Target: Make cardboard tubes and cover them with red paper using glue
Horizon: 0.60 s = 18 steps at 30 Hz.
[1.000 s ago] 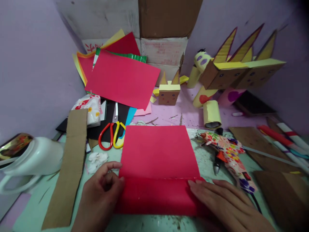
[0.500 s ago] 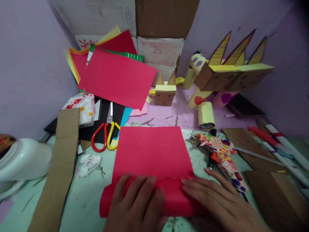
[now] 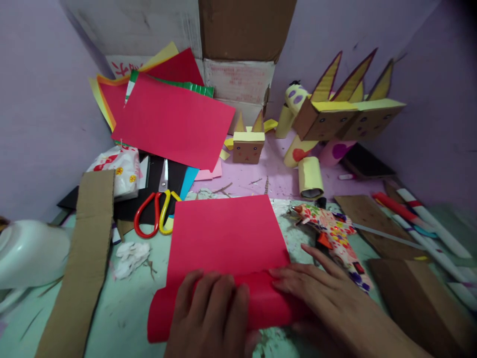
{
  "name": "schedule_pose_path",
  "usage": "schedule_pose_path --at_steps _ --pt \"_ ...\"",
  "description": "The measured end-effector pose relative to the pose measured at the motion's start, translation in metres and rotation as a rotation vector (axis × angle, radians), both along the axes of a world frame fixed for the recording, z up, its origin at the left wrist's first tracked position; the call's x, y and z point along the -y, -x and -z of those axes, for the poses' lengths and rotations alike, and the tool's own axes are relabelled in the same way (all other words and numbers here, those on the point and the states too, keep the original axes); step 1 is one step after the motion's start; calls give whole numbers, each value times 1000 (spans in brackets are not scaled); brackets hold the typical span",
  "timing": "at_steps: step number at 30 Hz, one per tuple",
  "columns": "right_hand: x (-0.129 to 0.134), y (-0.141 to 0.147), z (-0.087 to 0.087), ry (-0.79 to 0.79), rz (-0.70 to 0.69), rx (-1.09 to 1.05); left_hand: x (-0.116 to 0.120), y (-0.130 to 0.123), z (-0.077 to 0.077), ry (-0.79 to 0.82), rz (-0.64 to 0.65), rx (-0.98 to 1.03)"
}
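Observation:
A sheet of red paper (image 3: pixel 223 233) lies in front of me, its near end curled into a roll (image 3: pixel 160 313). Over the left and middle part of the roll curve the fingers of my left hand (image 3: pixel 212 313), closed on it. My right hand (image 3: pixel 320 298) grips the roll's right part, fingers reaching over the top and the outermost one raised apart; its thumb is hidden. Right of the sheet lies a flower-patterned glue gun (image 3: pixel 335 233). Scissors (image 3: pixel 152 214) with red and yellow handles lie beyond the sheet's left corner.
A cardboard strip (image 3: pixel 85 248) and a white mug (image 3: pixel 33 253) stand at left, near crumpled tissue (image 3: pixel 130 258). Coloured sheets (image 3: pixel 175 119) lean at the back. Cardboard animal figures (image 3: pixel 331 119), a yellow tube (image 3: pixel 310 176), markers (image 3: pixel 428 223) and cardboard pieces (image 3: pixel 410 293) occupy the right.
My view has shifted slightly, so most things sit a little further left. The roll has turned slightly under my hands, and both hands remain on it.

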State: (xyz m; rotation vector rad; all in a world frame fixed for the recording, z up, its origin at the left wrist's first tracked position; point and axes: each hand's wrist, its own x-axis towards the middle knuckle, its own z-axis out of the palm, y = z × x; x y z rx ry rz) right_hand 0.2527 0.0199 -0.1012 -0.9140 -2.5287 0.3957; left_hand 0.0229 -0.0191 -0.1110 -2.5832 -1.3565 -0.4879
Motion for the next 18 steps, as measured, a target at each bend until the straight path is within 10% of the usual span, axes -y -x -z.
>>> schedule_pose_path --at_steps 18 --pt "-3 1 1 197 55 -2 -9 -4 -6 99 -23 32"
